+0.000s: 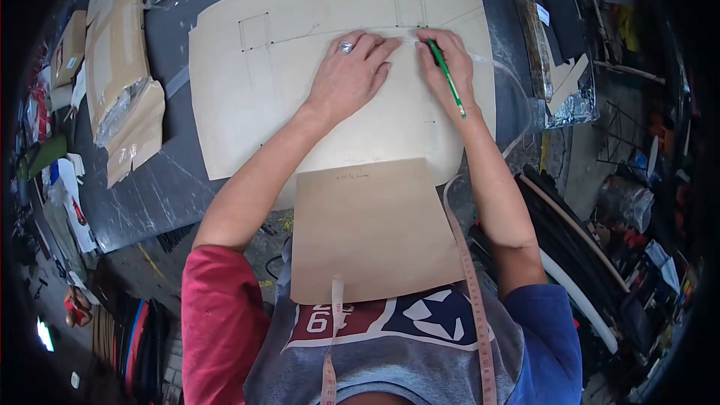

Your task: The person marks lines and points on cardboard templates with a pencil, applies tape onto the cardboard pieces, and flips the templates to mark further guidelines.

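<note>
The large paper sheet (240, 112), marked with drawn lines, lies flat on the dark table (176, 180), beneath both your hands. Your right hand (457, 64) grips a green pencil (448, 79), eraser end toward you, just below a drawn rectangle. Your left hand (351, 75), a ring (346, 47) on one finger, rests flat with fingers extended, grasping nothing. Nearer you sits a brown paper piece (375, 232); a measuring tape (473, 285) hangs over your shirt (300, 367). Folded cardboard (120, 45) lies at left.
</note>
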### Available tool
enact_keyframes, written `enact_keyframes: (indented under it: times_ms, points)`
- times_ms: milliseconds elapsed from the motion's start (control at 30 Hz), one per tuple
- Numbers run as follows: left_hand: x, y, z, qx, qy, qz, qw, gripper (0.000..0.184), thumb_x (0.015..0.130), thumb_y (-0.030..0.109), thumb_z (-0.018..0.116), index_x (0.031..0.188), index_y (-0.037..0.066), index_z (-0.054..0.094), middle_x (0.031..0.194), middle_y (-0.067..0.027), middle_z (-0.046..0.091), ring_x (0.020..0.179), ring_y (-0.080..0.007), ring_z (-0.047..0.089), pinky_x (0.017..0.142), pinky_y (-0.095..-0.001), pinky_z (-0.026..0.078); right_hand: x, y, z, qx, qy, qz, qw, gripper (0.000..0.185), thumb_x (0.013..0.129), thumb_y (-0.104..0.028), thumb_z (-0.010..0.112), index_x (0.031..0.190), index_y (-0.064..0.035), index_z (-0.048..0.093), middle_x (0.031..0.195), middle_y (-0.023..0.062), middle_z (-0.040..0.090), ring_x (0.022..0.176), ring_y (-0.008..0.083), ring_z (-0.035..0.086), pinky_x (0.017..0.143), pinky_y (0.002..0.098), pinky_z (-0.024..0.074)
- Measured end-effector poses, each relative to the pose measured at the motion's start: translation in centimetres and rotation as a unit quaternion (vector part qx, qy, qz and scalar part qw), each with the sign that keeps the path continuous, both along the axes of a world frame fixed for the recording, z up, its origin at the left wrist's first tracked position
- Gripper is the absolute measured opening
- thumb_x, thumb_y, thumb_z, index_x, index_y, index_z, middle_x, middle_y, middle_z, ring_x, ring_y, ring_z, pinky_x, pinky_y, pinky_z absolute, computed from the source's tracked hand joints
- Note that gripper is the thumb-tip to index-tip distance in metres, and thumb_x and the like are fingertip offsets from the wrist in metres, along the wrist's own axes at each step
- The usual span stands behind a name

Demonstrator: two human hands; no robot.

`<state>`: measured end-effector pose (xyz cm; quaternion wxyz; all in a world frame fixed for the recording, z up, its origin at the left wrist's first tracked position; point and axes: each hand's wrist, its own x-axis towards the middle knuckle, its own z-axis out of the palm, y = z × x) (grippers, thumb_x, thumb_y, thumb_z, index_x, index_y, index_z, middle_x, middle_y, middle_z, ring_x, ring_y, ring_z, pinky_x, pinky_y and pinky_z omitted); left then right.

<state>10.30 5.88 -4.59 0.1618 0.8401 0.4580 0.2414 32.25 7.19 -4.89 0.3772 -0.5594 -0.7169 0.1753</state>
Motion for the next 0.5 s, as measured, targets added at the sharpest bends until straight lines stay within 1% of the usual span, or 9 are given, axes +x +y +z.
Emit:
enact_keyframes:
  times_ms: [33,100,167,267,400,500]
  points:
    - [0.3,0.0,-0.2,0.028,0.013,0.008,0.999,0.042,0.097,0.018,0.067,0.139,0.015,0.065,0.131,-0.0063,0.063,0.127,-0.027,0.056,0.11,-0.0455,0.044,-0.1,0.4,0.0,0.002,0.004,0.01,1.0,0.019,0.093,-0.002,0.072,0.111,-0.004,0.073,0.107,0.0122,0.072,0.099,0.0294,0.069,0.088,0.0364,0.0544]
    - [0.6,-0.1,-0.5,0.033,0.02,0.008,0.999,0.043,0.097,0.02,0.067,0.14,0.016,0.065,0.131,-0.0067,0.063,0.127,-0.0281,0.056,0.109,-0.046,0.044,-0.2,1.1,-0.1,0.007,0.012,0.032,0.999,0.022,0.089,0.002,0.071,0.11,-0.0049,0.072,0.106,0.0134,0.072,0.102,0.0348,0.066,0.091,0.0414,0.0533]
    - [0.6,-0.1,-0.5,0.046,0.034,0.018,0.998,0.045,0.098,0.022,0.067,0.142,0.016,0.064,0.133,-0.0075,0.063,0.126,-0.0303,0.056,0.108,-0.0469,0.044,-0.1,1.3,-0.1,0.007,0.009,0.032,0.999,0.023,0.089,0.002,0.071,0.11,-0.0054,0.072,0.106,0.013,0.072,0.101,0.0346,0.065,0.091,0.0414,0.053]
    - [0.7,-0.2,-0.4,0.051,0.041,0.036,0.997,0.045,0.098,0.025,0.067,0.143,0.017,0.064,0.134,-0.0064,0.062,0.128,-0.0298,0.055,0.108,-0.0464,0.043,-0.3,1.8,-0.3,0.011,0.003,0.039,0.999,0.025,0.088,0.003,0.07,0.111,-0.0064,0.072,0.106,0.0121,0.072,0.1,0.0341,0.064,0.09,0.0414,0.0524]
    - [0.8,-0.2,-0.4,0.046,0.062,0.048,0.996,0.046,0.099,0.029,0.066,0.143,0.018,0.064,0.135,-0.0054,0.062,0.13,-0.0288,0.053,0.11,-0.0457,0.041,-0.5,2.1,-0.7,0.026,-0.01,0.041,0.999,0.025,0.088,0.003,0.069,0.111,-0.0083,0.072,0.104,0.0107,0.072,0.101,0.0335,0.062,0.093,0.0416,0.0506]
    - [0.8,-0.2,-0.4,0.043,0.073,0.049,0.995,0.046,0.1,0.031,0.066,0.144,0.019,0.064,0.136,-0.0053,0.061,0.132,-0.0285,0.052,0.111,-0.0457,0.04,-0.5,1.9,-0.7,0.036,-0.037,0.02,0.998,0.024,0.09,-0.001,0.069,0.112,-0.0113,0.072,0.105,0.0087,0.072,0.104,0.0328,0.061,0.096,0.0432,0.0476]
